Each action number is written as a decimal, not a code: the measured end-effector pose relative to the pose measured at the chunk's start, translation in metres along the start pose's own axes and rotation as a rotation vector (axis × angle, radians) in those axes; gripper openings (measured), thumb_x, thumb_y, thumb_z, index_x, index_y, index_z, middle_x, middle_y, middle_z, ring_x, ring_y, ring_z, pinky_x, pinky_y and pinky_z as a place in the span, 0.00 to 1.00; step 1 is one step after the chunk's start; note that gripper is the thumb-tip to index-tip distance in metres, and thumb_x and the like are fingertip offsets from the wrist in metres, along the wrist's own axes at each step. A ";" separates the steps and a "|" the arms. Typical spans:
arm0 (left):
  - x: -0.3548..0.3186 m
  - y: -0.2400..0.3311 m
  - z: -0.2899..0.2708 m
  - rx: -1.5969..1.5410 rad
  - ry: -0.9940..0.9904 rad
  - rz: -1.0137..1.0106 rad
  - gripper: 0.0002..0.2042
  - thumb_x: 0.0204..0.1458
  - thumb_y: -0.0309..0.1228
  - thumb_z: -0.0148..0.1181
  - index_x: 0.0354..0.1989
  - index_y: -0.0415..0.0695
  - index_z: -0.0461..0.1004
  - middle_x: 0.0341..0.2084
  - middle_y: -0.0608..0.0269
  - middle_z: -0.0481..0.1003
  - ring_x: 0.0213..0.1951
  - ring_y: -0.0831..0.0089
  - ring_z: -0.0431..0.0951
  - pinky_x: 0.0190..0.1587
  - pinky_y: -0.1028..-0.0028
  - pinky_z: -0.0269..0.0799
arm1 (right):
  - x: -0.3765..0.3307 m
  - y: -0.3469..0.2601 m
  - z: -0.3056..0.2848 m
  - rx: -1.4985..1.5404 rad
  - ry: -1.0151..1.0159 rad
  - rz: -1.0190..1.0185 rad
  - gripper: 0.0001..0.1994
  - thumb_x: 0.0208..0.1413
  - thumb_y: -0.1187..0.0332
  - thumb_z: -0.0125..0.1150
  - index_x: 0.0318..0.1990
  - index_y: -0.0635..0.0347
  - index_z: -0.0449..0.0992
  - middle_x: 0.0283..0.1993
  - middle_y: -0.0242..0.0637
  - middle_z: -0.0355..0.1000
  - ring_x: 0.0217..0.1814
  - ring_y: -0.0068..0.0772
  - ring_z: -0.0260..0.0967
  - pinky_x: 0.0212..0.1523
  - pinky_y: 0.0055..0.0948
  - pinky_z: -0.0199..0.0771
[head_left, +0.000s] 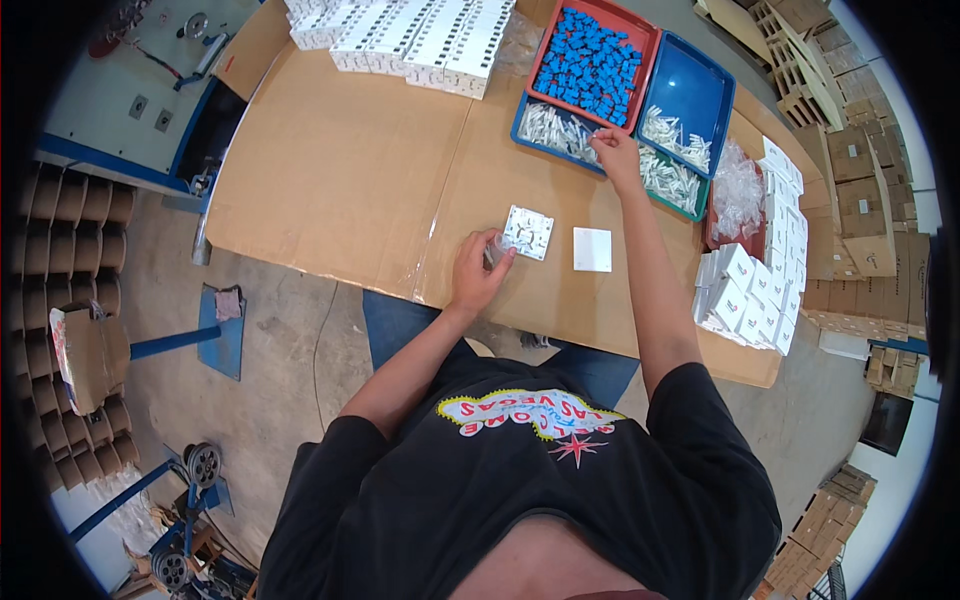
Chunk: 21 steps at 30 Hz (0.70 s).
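Note:
My left hand (480, 275) is closed around a small crumpled piece of clear plastic (493, 252), its thumb by the lower left edge of a white square plate (528, 232). That plate lies on the cardboard-covered table and shows molded fittings on its upper face. To its right lies a plain, smooth white square (592, 250). My right hand (615, 152) reaches over the near end of a blue tray (519, 128) of small white and clear packets (556, 130). Its fingertips are pinched together; whatever is between them is too small to make out.
Behind that tray, a red tray (653, 45) holds many blue pieces (588, 65). Another blue tray (690, 75) and a green tray (690, 212) hold slim white packets. White boxes (755, 290) and plastic bags (737, 190) sit right; stacked white boxes (420, 45) stand far left.

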<state>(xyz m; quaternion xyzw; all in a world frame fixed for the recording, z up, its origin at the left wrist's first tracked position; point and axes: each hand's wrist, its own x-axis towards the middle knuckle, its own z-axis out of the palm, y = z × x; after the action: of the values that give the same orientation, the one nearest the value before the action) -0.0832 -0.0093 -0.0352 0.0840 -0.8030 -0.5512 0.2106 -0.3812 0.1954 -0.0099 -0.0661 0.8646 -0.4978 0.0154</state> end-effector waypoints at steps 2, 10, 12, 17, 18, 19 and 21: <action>-0.002 0.000 -0.006 0.021 0.014 0.035 0.17 0.53 0.35 0.69 0.47 0.41 0.76 0.35 0.55 0.75 0.39 0.58 0.76 0.41 0.64 0.70 | -0.048 -0.041 0.009 0.228 -0.159 0.067 0.10 0.51 0.69 0.71 0.40 0.62 0.80 0.33 0.32 0.81 0.31 0.20 0.74 0.32 0.22 0.72; 0.001 0.002 -0.003 0.027 -0.008 0.060 0.17 0.51 0.31 0.71 0.48 0.41 0.75 0.37 0.56 0.75 0.40 0.60 0.76 0.42 0.67 0.71 | -0.187 -0.068 0.050 0.348 -0.463 0.016 0.07 0.56 0.73 0.68 0.41 0.63 0.79 0.34 0.29 0.80 0.29 0.14 0.70 0.29 0.19 0.68; 0.001 -0.001 -0.002 0.028 0.001 0.098 0.17 0.50 0.30 0.70 0.48 0.41 0.75 0.37 0.56 0.75 0.41 0.58 0.76 0.44 0.66 0.71 | -0.198 -0.077 0.056 0.227 -0.444 -0.005 0.07 0.56 0.72 0.68 0.39 0.63 0.80 0.33 0.28 0.79 0.28 0.13 0.68 0.29 0.20 0.68; -0.003 -0.008 -0.003 0.001 -0.024 0.087 0.18 0.49 0.29 0.69 0.49 0.42 0.75 0.41 0.55 0.75 0.44 0.54 0.76 0.47 0.63 0.71 | -0.210 -0.105 0.055 -0.119 -0.496 -0.019 0.08 0.59 0.66 0.65 0.40 0.62 0.80 0.37 0.38 0.78 0.28 0.34 0.73 0.33 0.32 0.73; -0.003 -0.008 -0.001 -0.001 -0.025 0.089 0.18 0.49 0.29 0.69 0.49 0.42 0.75 0.41 0.55 0.75 0.44 0.54 0.76 0.47 0.63 0.71 | -0.212 -0.098 0.059 -0.151 -0.444 -0.174 0.09 0.60 0.64 0.63 0.40 0.61 0.80 0.41 0.40 0.76 0.33 0.40 0.73 0.36 0.35 0.74; -0.002 -0.009 0.000 -0.017 -0.019 0.087 0.18 0.49 0.29 0.69 0.49 0.42 0.75 0.41 0.55 0.75 0.44 0.54 0.76 0.47 0.63 0.71 | -0.214 -0.093 0.060 -0.184 -0.391 -0.330 0.11 0.62 0.62 0.61 0.39 0.61 0.80 0.45 0.42 0.74 0.37 0.45 0.74 0.40 0.38 0.74; -0.003 -0.010 0.000 -0.030 -0.010 0.083 0.19 0.49 0.28 0.69 0.50 0.42 0.75 0.41 0.55 0.75 0.45 0.54 0.76 0.47 0.63 0.71 | -0.216 -0.096 0.061 -0.202 -0.408 -0.311 0.11 0.63 0.62 0.60 0.39 0.61 0.81 0.47 0.42 0.73 0.40 0.46 0.74 0.42 0.38 0.74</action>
<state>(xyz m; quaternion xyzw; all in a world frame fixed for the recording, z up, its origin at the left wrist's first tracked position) -0.0817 -0.0125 -0.0449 0.0445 -0.7985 -0.5543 0.2304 -0.1522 0.1233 0.0335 -0.2980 0.8684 -0.3818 0.1061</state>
